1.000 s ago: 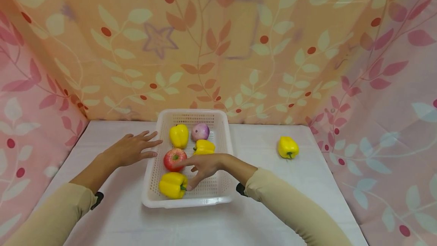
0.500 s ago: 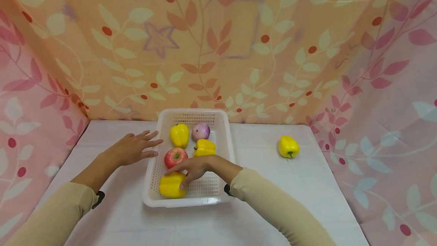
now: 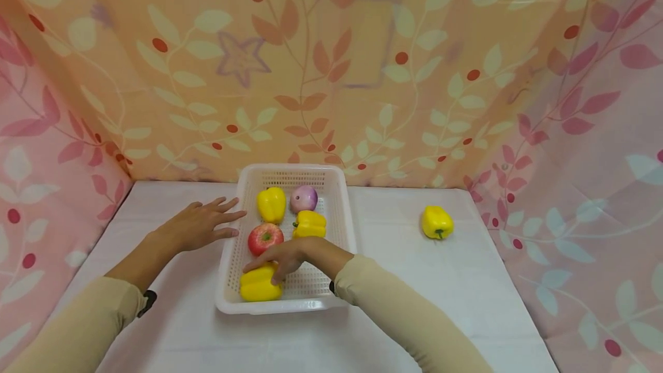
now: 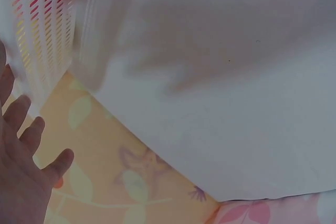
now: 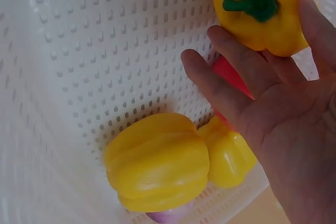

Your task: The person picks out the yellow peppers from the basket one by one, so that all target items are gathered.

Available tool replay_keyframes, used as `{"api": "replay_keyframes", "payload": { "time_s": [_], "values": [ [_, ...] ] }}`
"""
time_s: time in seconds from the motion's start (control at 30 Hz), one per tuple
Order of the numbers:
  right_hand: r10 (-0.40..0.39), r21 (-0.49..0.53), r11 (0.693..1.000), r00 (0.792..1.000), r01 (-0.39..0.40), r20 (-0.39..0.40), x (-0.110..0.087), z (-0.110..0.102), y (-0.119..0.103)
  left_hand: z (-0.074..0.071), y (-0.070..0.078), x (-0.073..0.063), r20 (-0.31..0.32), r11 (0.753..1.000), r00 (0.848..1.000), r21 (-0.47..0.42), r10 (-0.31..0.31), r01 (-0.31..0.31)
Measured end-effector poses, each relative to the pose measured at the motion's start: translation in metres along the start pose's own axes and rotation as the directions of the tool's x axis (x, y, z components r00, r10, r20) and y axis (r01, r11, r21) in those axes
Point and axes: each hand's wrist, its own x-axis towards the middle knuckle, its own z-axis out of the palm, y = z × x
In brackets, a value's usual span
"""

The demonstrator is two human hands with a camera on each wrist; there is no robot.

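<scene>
In the head view, my right hand point(image 3: 288, 254) reaches into a white perforated basket point(image 3: 287, 307). Its thumb and fingers straddle the yellow bell pepper point(image 3: 259, 286) lying at the near left of the basket, gripping it. The right wrist view shows the thumb on one side of this pepper point(image 5: 287, 27), green stem towards the camera. Just beyond it lies a red apple point(image 3: 265, 238). My left hand point(image 3: 204, 226), fingers spread, is by the basket's left rim; whether it touches is unclear.
Farther back in the basket lie two more yellow peppers point(image 3: 271, 205) and a purple onion point(image 3: 304, 199). Another yellow pepper point(image 3: 437, 223) lies on the white table point(image 3: 404, 292) to the right. Patterned curtains point(image 3: 331, 73) enclose the back and sides.
My right hand has moved left and towards the near side of the basket, from beside the apple onto the near yellow bell pepper. The left hand stays in place.
</scene>
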Motion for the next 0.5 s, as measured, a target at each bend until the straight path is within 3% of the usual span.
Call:
{"api": "replay_keyframes", "payload": {
  "time_s": [0.17, 0.5],
  "values": [
    [-0.011, 0.011, 1.0, 1.0, 0.011, 0.013, 0.0037, -0.0017, -0.0011, 0.0021, -0.0021, 0.0002, -0.003, 1.0, 1.0, 0.002, 0.003, -0.003],
    [0.04, 0.006, 0.999, 0.999, -0.04, 0.007, 0.0097, -0.0028, -0.0056, 0.001, -0.0023, 0.0002, -0.006, 1.0, 1.0, -0.003, 0.01, -0.01]
  ]
}}
